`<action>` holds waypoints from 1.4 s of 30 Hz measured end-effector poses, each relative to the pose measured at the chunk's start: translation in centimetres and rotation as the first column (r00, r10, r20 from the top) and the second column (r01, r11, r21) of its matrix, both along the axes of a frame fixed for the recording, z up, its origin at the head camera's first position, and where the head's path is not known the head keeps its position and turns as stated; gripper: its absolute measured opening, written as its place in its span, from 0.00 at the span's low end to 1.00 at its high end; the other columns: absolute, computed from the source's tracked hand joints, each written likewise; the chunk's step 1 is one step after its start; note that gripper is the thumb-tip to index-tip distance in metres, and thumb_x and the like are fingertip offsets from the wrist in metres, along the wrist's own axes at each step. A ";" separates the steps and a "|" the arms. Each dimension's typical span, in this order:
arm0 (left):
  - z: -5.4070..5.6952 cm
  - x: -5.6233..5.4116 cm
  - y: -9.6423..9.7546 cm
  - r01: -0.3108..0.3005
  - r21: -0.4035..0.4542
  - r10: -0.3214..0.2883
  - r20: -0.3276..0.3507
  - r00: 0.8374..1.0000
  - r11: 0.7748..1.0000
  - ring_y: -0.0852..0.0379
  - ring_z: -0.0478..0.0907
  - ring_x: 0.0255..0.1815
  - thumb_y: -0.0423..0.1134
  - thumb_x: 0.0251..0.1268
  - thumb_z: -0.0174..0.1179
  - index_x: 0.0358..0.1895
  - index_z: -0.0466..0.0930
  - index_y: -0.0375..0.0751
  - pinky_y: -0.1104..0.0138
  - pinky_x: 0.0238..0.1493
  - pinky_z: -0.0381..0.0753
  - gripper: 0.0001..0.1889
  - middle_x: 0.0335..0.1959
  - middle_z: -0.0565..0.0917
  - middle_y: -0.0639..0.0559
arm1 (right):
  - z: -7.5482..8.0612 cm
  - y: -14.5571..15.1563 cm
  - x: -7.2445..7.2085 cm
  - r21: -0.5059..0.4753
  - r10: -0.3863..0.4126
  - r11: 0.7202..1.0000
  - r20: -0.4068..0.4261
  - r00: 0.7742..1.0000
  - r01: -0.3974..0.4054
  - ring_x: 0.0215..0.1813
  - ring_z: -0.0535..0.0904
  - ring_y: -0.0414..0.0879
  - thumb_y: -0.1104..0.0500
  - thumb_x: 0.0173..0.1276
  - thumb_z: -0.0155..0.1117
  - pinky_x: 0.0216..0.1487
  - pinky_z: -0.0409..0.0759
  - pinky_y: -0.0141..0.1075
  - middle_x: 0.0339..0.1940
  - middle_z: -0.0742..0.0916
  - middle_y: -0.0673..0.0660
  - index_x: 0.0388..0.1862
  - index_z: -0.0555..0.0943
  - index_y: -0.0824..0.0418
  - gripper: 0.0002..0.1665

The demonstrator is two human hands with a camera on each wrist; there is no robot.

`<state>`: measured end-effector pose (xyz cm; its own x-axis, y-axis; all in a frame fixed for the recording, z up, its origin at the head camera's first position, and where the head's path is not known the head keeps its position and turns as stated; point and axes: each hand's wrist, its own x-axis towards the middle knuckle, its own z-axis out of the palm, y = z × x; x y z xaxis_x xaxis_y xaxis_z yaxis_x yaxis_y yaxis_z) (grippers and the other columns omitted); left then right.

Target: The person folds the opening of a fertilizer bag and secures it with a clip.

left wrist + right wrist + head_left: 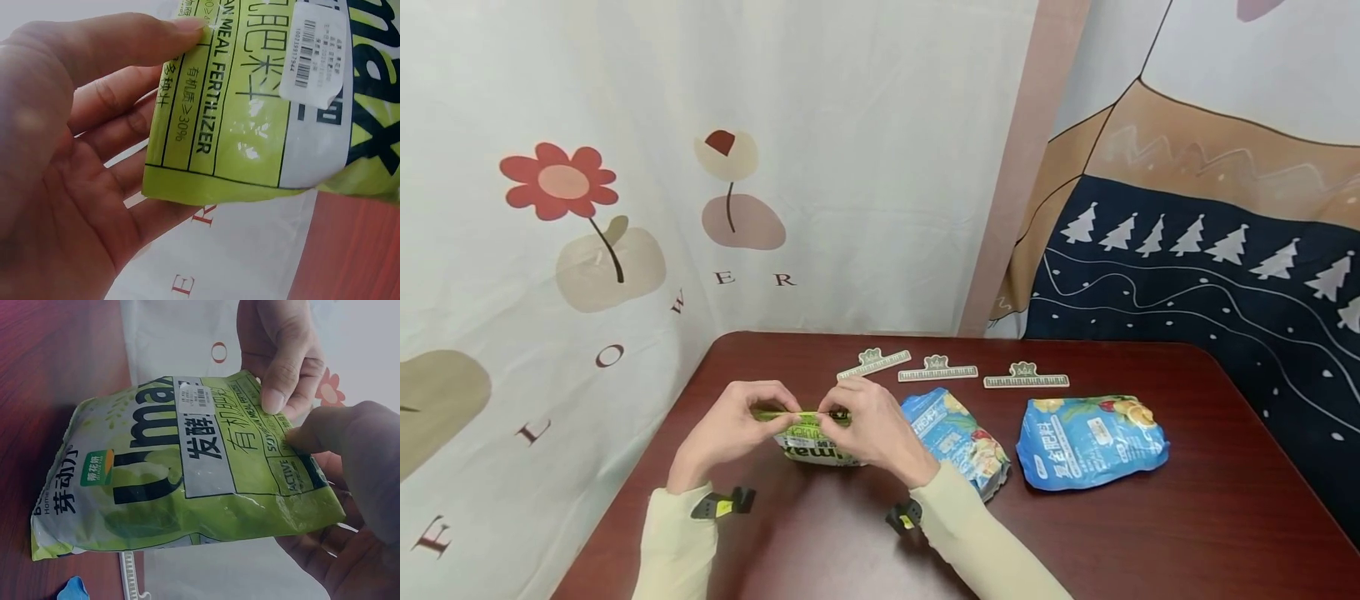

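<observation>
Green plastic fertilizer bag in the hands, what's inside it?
What's inside can't be seen: the green plastic fertilizer bag covers it. On its front is a rectangular white barcode label; the left hand and right hand pinch its top edge.

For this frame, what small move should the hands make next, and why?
Probably fold over the top edge of the green bag: the left hand and right hand both pinch that edge, which looks flattened between them, while three ruler-marked clips lie nearby on the table, none attached to a bag.
</observation>
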<state>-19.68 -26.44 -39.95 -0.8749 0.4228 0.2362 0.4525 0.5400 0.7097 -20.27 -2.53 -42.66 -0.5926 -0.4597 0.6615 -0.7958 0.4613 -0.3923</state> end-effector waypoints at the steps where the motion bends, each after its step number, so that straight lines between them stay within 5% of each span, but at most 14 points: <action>1: -0.1 0.0 0.0 0.004 0.000 -0.004 -0.002 1.000 1.000 0.62 0.86 0.36 0.33 0.63 0.71 0.34 0.88 0.54 0.67 0.39 0.85 0.07 0.35 0.89 0.54 | 0.0 0.0 0.0 0.004 0.004 1.000 0.004 1.000 -0.004 0.34 0.75 0.35 0.61 0.62 0.71 0.37 0.73 0.23 0.28 0.84 0.43 0.31 0.87 0.52 0.03; 8: -0.2 -0.1 -0.1 0.011 -0.004 -0.011 -0.034 0.999 1.000 0.63 0.86 0.36 0.31 0.62 0.72 0.33 0.88 0.53 0.67 0.37 0.86 0.09 0.35 0.89 0.56 | 0.2 0.1 0.0 0.031 0.035 0.999 0.012 0.999 -0.035 0.35 0.76 0.35 0.61 0.66 0.68 0.37 0.73 0.23 0.29 0.86 0.42 0.31 0.87 0.51 0.06; 42: -0.1 -0.1 -1.1 -0.026 0.030 0.023 0.088 0.996 0.999 0.57 0.88 0.37 0.36 0.63 0.73 0.36 0.90 0.53 0.65 0.37 0.87 0.04 0.36 0.90 0.58 | 0.7 1.2 -0.5 0.016 0.086 0.996 0.179 0.980 -0.090 0.31 0.76 0.33 0.59 0.66 0.70 0.33 0.73 0.22 0.28 0.85 0.41 0.32 0.88 0.49 0.04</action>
<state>-19.79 -27.52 -40.01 -0.9028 0.3946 0.1713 0.3750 0.5269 0.7627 -20.82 -1.35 -41.98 -0.6564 -0.5295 0.5374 -0.7521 0.4037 -0.5209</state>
